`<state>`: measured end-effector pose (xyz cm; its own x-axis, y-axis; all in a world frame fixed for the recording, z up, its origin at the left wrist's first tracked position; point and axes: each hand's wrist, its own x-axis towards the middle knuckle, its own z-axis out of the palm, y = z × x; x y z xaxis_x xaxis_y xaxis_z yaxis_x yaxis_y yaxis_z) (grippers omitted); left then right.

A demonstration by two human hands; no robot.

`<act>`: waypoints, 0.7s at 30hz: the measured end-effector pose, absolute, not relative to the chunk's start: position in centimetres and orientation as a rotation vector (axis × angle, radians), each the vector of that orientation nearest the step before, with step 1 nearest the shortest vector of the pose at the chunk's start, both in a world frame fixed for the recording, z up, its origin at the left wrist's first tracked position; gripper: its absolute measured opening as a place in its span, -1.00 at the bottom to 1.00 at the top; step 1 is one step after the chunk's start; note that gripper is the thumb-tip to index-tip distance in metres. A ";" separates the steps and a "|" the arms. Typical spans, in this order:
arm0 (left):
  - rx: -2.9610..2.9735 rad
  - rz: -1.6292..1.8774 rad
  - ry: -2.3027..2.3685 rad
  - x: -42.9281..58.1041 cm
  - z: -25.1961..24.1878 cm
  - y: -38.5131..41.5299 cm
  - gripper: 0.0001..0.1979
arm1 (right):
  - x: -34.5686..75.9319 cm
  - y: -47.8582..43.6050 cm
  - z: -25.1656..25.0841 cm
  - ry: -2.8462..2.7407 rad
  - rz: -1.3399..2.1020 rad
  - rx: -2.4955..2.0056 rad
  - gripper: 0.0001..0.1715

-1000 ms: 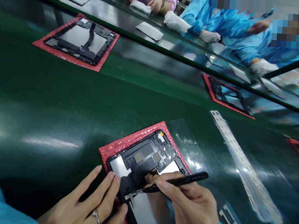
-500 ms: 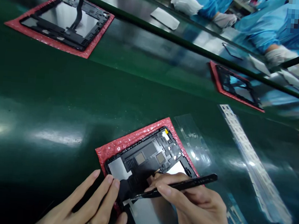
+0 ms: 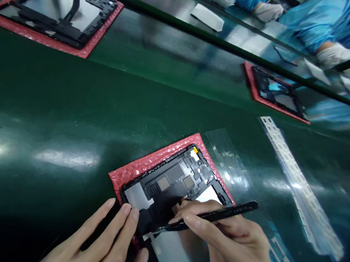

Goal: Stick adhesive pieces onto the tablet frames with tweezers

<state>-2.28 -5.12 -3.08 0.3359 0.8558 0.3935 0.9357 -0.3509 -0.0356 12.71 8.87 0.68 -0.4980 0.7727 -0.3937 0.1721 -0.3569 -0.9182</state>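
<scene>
An opened tablet frame with black inner parts lies on a red bubble-wrap mat near the bottom of the view. My right hand pinches black tweezers, their tips down on the frame's lower middle. My left hand rests on the frame's left edge, fingers laid together against it and thumb tucked under; a ring shows on one finger.
The frame sits on a dark green conveyor belt. Two more frames on red mats lie further off. Clear film strips lie to the right. Across the belt, people's gloved hands and blue sleeves work.
The view has shifted so the far frames and people slid up and left. My hands and the tweezers stay on the near frame almost unchanged.
</scene>
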 end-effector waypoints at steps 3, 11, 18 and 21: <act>-2.365 -0.444 -1.617 -2.3 -3.0 -5.1 -0.58 | 12.7 8.9 0.7 -1.471 1.894 -1.257 -0.88; -2.329 -0.500 -1.697 -2.0 -3.0 -5.0 -0.72 | 12.7 9.0 0.8 -1.505 1.859 -1.267 -0.86; -2.306 -0.527 -1.710 -1.8 -3.2 -5.1 -0.74 | 12.8 9.0 0.5 -1.466 1.889 -1.270 -0.88; -2.315 -0.524 -1.696 -1.9 -3.2 -5.1 -0.74 | 12.9 9.0 0.4 -1.464 1.904 -1.255 -0.89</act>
